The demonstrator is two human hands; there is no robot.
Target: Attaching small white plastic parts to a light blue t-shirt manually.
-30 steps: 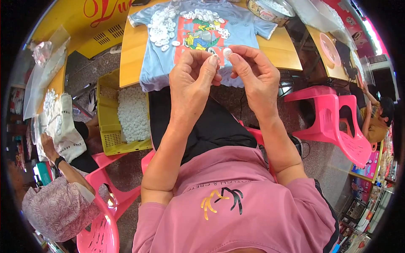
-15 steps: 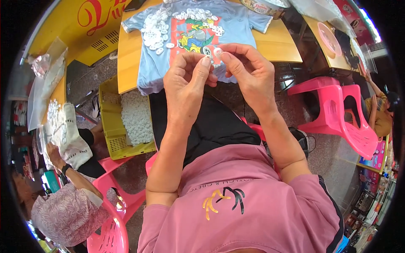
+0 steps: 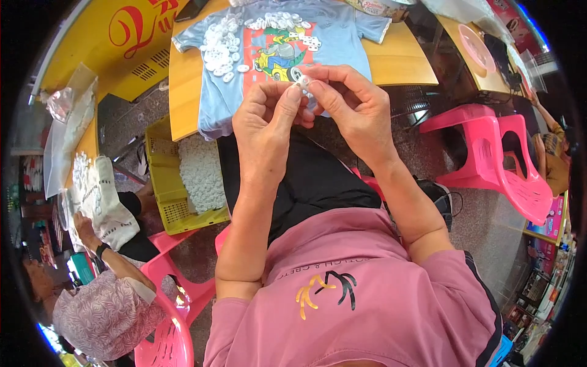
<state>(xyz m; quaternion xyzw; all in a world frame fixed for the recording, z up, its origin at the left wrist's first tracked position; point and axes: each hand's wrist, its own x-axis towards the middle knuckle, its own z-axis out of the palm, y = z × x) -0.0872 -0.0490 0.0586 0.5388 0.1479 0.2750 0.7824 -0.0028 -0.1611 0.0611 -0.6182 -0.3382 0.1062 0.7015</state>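
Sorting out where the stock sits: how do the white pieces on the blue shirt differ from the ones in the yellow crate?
The pieces on the blue shirt lie scattered in a thin layer; those in the yellow crate are heaped deep. The shirt lot is on the table, the crate lot on the floor. Both are small and white.

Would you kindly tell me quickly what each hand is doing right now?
Left hand: closed, pinching a small white ring-shaped piece at the fingertips.
Right hand: closed, pinching the same piece from the other side.

Person: short-sleeved pink shirt point(image 3: 367, 293) with a dark stripe along the right sleeve and a chest print in yellow and black strokes. Black trousers point(image 3: 312, 183); forearms bare.
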